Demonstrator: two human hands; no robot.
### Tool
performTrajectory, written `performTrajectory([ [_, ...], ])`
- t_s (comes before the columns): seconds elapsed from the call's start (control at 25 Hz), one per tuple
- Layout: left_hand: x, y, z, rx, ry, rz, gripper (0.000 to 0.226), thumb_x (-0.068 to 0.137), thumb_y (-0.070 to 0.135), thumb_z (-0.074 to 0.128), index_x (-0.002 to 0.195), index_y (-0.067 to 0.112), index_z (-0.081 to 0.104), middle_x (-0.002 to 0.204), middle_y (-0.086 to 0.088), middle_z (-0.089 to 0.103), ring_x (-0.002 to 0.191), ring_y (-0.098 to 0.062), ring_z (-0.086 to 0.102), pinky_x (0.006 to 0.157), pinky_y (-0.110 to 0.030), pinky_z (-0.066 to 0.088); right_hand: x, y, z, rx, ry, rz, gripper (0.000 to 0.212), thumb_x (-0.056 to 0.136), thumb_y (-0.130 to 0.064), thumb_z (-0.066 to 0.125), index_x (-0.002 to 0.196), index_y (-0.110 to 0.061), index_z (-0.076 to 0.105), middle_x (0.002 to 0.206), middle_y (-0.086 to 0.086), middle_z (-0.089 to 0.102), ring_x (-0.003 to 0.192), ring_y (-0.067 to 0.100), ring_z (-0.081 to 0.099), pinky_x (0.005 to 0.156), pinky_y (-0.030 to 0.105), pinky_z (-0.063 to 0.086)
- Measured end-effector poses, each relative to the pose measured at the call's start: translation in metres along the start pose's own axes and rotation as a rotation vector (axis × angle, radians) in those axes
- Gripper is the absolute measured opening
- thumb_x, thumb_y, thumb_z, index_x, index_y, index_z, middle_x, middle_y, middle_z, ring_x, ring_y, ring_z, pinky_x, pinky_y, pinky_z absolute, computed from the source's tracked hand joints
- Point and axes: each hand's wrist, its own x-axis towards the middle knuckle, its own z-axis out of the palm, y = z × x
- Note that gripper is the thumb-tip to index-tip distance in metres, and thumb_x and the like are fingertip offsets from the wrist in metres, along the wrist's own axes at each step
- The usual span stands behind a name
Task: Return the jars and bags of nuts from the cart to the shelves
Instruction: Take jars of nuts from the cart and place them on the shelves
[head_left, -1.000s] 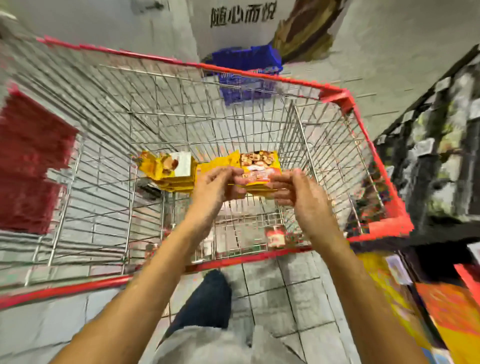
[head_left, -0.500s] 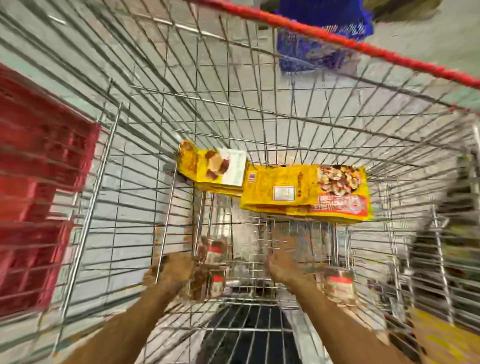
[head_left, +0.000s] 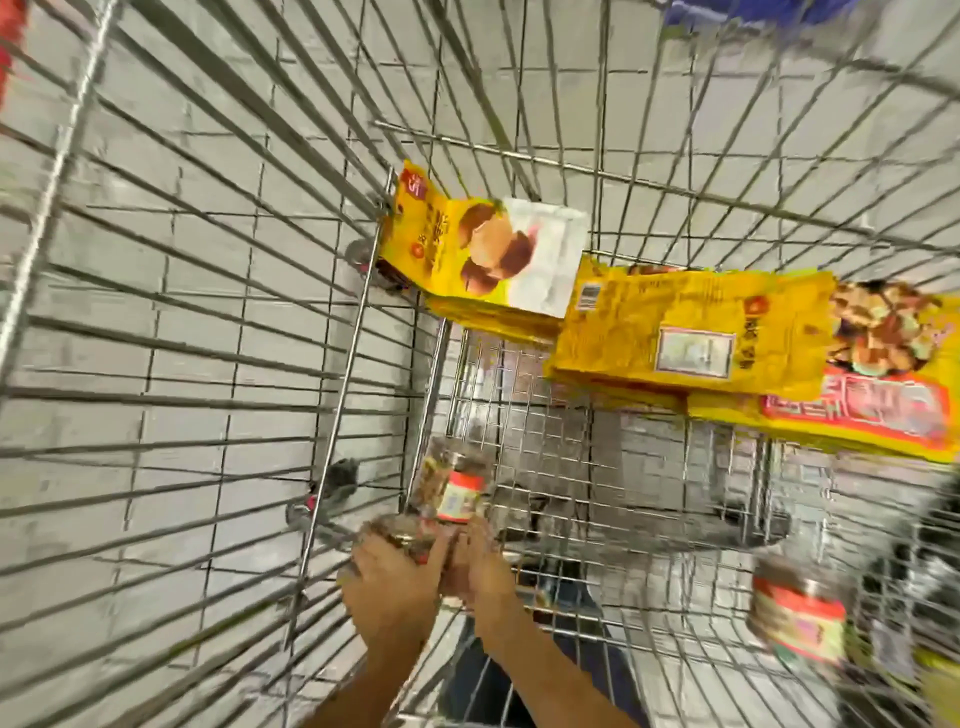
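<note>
Head view: three jars, two yellow bag stacks, two hands in cart.

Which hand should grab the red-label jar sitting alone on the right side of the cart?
Probably the right hand: it is nearer that clear plastic red-labelled jar, while the left hand grips another jar by the left wall of the wire cart.

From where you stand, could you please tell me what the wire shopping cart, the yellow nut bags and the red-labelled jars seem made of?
Wire shopping cart: metal, shiny plated finish; thin silvery rods glint. Yellow nut bags: likely glossy printed plastic film; flat, with sheen and creases. Red-labelled jars: clear, probably plastic, possibly glass; nuts show through, though blurred.
</note>
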Motion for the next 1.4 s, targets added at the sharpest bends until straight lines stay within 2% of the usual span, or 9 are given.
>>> performTrajectory([
  [0.2, -0.005, 0.012, -0.015, -0.038, -0.105, 0.202, 0.064, 0.057, 0.068, 0.065, 0.101, 0.023, 0.050, 0.093, 0.005, 0.063, 0.090, -0.016, 0.062, 0.076, -0.025, 0.044, -0.036, -0.028, -0.048, 0.176, 0.000, -0.106, 0.052, 0.097, -0.046, 0.034, 0.079, -0.011, 0.067, 0.052, 0.001, 0.065, 0.045, 0.014, 0.058, 0.050, 0.024, 0.044],
  [0.4, -0.030, 0.052, 0.013, -0.307, -0.589, 0.206, 0.059, 0.069, 0.069, 0.051, 0.106, 0.025, 0.060, 0.110, -0.008, 0.068, 0.098, -0.025, 0.064, 0.092, -0.042, 0.048, -0.081, -0.063, -0.104, 0.445, -0.171, -0.131, 0.072, 0.094, -0.059, 0.020, 0.100, -0.008, 0.071, 0.082, 0.014, 0.073, 0.071, 0.027, 0.069, 0.067, 0.031, 0.056],
  [0.48, -0.016, 0.054, 0.022, -0.342, -0.484, 0.162, 0.050, 0.087, 0.059, 0.041, 0.095, 0.016, 0.065, 0.092, -0.010, 0.067, 0.082, -0.024, 0.061, 0.081, -0.033, 0.048, -0.082, -0.066, -0.125, 0.556, -0.204, -0.126, 0.074, 0.088, -0.063, 0.031, 0.123, -0.004, 0.058, 0.101, 0.021, 0.065, 0.087, 0.034, 0.062, 0.091, 0.045, 0.046],
  [0.56, 0.014, 0.049, 0.029, 0.026, -0.144, 0.184, 0.044, 0.096, 0.041, 0.044, 0.104, 0.002, 0.061, 0.087, -0.017, 0.064, 0.078, -0.027, 0.060, 0.075, -0.022, 0.050, -0.073, -0.065, -0.141, 0.651, -0.262, -0.155, 0.078, 0.075, -0.067, 0.042, 0.120, -0.005, 0.057, 0.096, 0.019, 0.068, 0.083, 0.033, 0.066, 0.086, 0.046, 0.050],
  [0.68, 0.050, 0.034, 0.048, 0.305, -0.085, 0.238, 0.067, 0.088, 0.042, 0.059, 0.133, -0.003, 0.040, 0.131, -0.025, 0.050, 0.120, -0.036, 0.049, 0.103, -0.040, 0.039, -0.049, -0.055, -0.149, 0.790, -0.356, -0.173, 0.077, 0.081, -0.069, 0.036, 0.116, -0.004, 0.059, 0.094, 0.015, 0.071, 0.082, 0.031, 0.067, 0.083, 0.045, 0.051],
  [0.88, 0.080, 0.035, 0.071, -0.066, -0.029, 0.207, 0.057, 0.070, 0.038, 0.080, 0.102, 0.008, 0.044, 0.110, -0.013, 0.063, 0.092, -0.021, 0.059, 0.078, -0.025, 0.046, -0.027, -0.047, -0.146, 0.829, -0.288, -0.127, 0.085, 0.081, -0.076, 0.030, 0.116, -0.006, 0.063, 0.098, 0.018, 0.068, 0.084, 0.031, 0.066, 0.083, 0.048, 0.049],
  [1.08, 0.062, 0.062, 0.035, -0.212, -0.312, 0.203, 0.067, 0.063, 0.050, 0.078, 0.113, 0.009, 0.062, 0.104, -0.011, 0.070, 0.096, -0.026, 0.067, 0.092, -0.041, 0.051, -0.076, -0.078, -0.155, 0.740, -0.150, -0.116, 0.072, 0.087, -0.070, 0.028, 0.090, -0.014, 0.073, 0.091, 0.022, 0.072, 0.083, 0.037, 0.069, 0.077, 0.052, 0.053],
  [1.24, -0.017, 0.126, -0.018, -0.378, -0.538, 0.288, 0.029, 0.077, 0.037, 0.064, 0.091, 0.013, 0.068, 0.085, -0.008, 0.074, 0.069, -0.014, 0.071, 0.062, -0.025, 0.056, -0.176, -0.116, -0.166, 0.826, -0.286, -0.243, 0.082, 0.085, -0.071, 0.029, 0.085, -0.005, 0.077, 0.086, 0.023, 0.072, 0.074, 0.037, 0.070, 0.073, 0.059, 0.054],
  [1.4, -0.134, 0.187, -0.076, -0.645, -0.779, 0.393, 0.031, 0.073, 0.035, 0.056, 0.086, 0.012, 0.073, 0.078, -0.002, 0.075, 0.066, -0.012, 0.071, 0.057, -0.026, 0.058, -0.305, -0.121, -0.189, 0.943, -0.279, -0.471, 0.079, 0.091, -0.061, 0.027, 0.064, -0.006, 0.076, 0.070, 0.016, 0.072, 0.062, 0.030, 0.071, 0.059, 0.053, 0.055],
])
